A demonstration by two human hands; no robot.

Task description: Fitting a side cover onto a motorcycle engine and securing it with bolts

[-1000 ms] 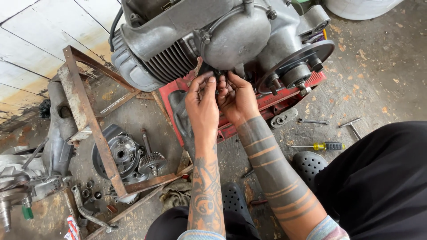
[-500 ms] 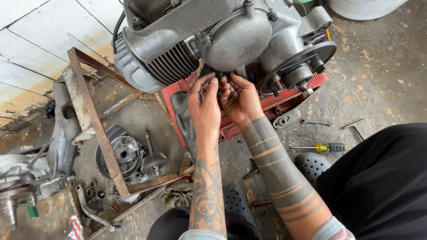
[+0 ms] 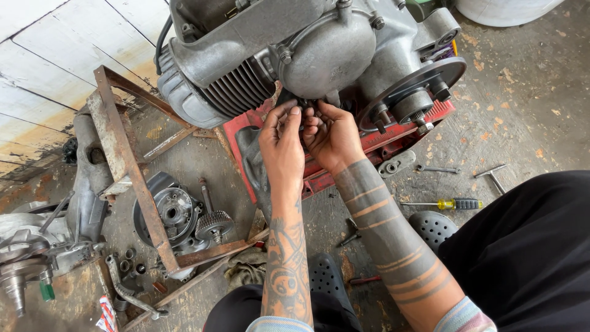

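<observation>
A grey finned scooter engine rests on a red stand on the concrete floor. My left hand and my right hand meet just under the engine's round side cover. The fingertips of both hands are pinched together on a small dark part at the cover's lower edge; the fingers hide most of it. Both forearms are tattooed. A pulley disc sits to the right of my right hand.
A rusty angle-iron frame lies to the left, with a round housing and a gear inside it. To the right lie a yellow-handled screwdriver, a wrench and a T-shaped tool. Black sandals are near my knees.
Both hands stay at the same spot under the side cover, with only small finger movements. The view has shifted slightly.
</observation>
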